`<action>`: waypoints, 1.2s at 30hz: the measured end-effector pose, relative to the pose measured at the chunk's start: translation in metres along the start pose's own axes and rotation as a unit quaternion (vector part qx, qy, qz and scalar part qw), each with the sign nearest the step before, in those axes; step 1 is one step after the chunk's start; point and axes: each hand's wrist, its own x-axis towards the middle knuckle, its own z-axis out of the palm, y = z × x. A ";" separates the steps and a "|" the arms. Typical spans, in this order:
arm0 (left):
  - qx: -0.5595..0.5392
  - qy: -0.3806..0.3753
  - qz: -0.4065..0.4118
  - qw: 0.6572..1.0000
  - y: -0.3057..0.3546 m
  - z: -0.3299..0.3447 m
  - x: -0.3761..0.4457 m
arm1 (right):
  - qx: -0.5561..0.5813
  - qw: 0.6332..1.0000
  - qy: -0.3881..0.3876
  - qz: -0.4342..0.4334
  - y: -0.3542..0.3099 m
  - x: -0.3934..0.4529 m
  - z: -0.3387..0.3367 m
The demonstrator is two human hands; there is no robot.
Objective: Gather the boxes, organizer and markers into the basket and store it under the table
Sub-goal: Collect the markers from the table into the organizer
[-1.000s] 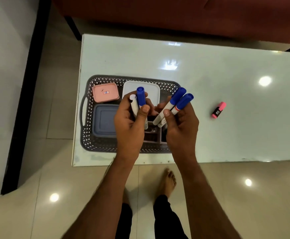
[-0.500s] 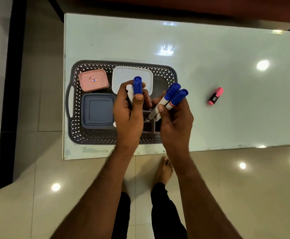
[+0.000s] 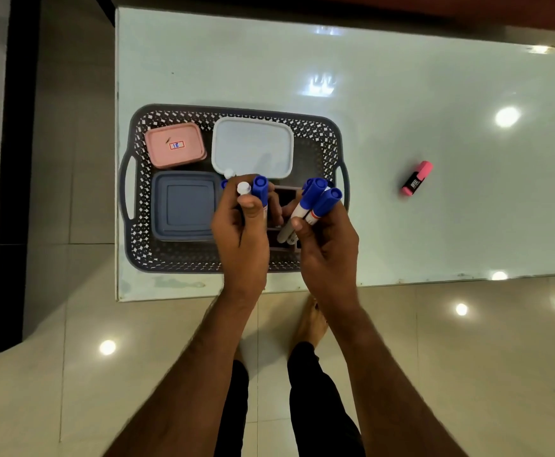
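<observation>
A dark grey lattice basket (image 3: 137,232) sits on the table's near left part. Inside it lie a pink box (image 3: 174,145), a white box (image 3: 252,147) and a blue-grey box (image 3: 183,206). A dark organizer (image 3: 284,196) stands in the basket's right side, mostly hidden by my hands. My left hand (image 3: 241,232) grips a bunch of markers, one blue-capped (image 3: 260,189), upright above the organizer. My right hand (image 3: 330,245) grips blue-capped markers (image 3: 315,199), tilted up and right. A pink highlighter (image 3: 417,178) lies alone on the table to the right.
The glossy white table (image 3: 401,94) stretches to the right and back. A dark red sofa edge (image 3: 368,4) runs along the far side. Beige floor tiles and my bare feet (image 3: 310,324) are below the table's near edge.
Both hands have lowered their markers toward the organizer in the basket. The camera has shifted so the basket sits further right in view. The highlighter has not moved.
</observation>
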 end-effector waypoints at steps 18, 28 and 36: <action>0.046 0.064 0.134 0.988 -0.032 0.011 0.005 | 0.050 0.996 -0.074 -0.024 0.021 -0.001 -0.007; 0.043 0.104 0.137 0.984 -0.031 0.018 0.005 | 0.011 0.994 -0.089 -0.056 0.015 0.011 -0.013; 0.077 0.090 0.145 0.982 -0.033 0.014 0.002 | -0.023 0.990 -0.119 -0.076 0.021 0.008 -0.013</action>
